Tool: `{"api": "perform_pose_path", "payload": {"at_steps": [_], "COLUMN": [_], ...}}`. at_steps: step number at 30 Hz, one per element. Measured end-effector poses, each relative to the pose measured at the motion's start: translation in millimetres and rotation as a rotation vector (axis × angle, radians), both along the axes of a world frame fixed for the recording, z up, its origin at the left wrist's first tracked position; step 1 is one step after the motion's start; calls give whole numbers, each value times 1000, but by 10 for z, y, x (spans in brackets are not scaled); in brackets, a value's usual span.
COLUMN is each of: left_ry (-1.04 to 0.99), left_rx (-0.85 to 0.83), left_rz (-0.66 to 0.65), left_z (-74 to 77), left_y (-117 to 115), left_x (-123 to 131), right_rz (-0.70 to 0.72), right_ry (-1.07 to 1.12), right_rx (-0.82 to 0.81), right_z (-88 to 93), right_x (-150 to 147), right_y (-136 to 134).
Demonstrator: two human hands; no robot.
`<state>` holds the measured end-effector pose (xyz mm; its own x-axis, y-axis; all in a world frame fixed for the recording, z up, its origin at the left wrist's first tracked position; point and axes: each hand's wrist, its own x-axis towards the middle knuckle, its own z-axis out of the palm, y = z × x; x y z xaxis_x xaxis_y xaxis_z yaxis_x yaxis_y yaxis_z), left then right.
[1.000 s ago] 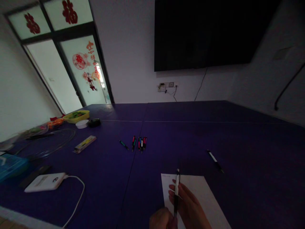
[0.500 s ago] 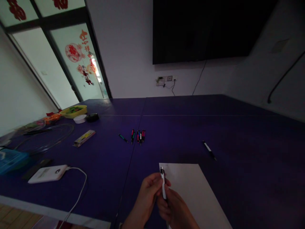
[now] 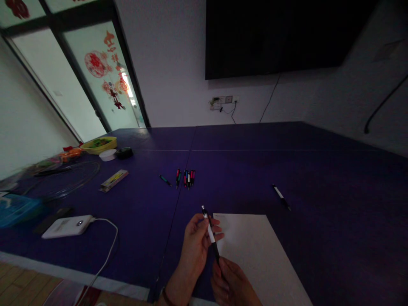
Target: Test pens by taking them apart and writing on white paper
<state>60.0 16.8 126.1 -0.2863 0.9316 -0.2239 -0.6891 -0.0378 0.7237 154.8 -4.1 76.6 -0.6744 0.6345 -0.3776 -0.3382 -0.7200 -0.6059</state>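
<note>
The pen (image 3: 211, 233) you hold: smooth plastic, metal-shiny at one end | your sheet (image 3: 255, 244): smooth, matt paper | tabletop (image 3: 236, 174) before you: smooth, faint sheen | blue box (image 3: 22, 210): translucent plastic | floor (image 3: 24, 274): wood-look planks

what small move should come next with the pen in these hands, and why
Probably a gentle twist of the dark lower end of the pen by the right hand: it pinches that end, while the left hand steadies the white barrel.
</note>
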Motion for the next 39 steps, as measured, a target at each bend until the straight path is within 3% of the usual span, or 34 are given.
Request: {"api": "perform_pose_path", "payload": {"at_steps": [7, 13, 16, 19, 22, 25, 27, 29, 31, 36, 39], "left_ry": [-14, -148, -136, -138, -164, -191, -222, -270, -318, -358, -334], "left_rx": [5, -91, -89, -45, -33, -69, -60, -36, -30, -68, -71], "left_rz": [13, 3, -34, 13, 119, 153, 138, 105, 71, 19, 14], "left_z": [-116, -253, -265, -232, -192, -210, -262, -325, -371, -352, -321], "left_y": [68, 140, 138, 162, 205, 218, 201, 175, 153, 130, 122], "left_x": [-3, 21, 33, -28, -172, -312, -357, -358, -333, -274, -261], "right_rz": [-77, -5, -11, -73, -152, -170, -247, -246, -235, -258, -309], "right_ry": [-89, 23, -23, -253, -664, -1026, -1227, -1344, -1367, -1304, -1353], "right_rx": [11, -35, 38, 383, 998, 1622, 1908, 2076, 2174, 2247, 2151], "right_z": [-93, -114, -152, -165, -270, -602, -888, -1113, -1214, -1156, -1232], "right_x": [-14, -11, -29, 59, 323, 661, 835, 926, 931, 738, 620], "right_y": [8, 38, 36, 71, 148, 191, 176, 139, 101, 10, -119]}}
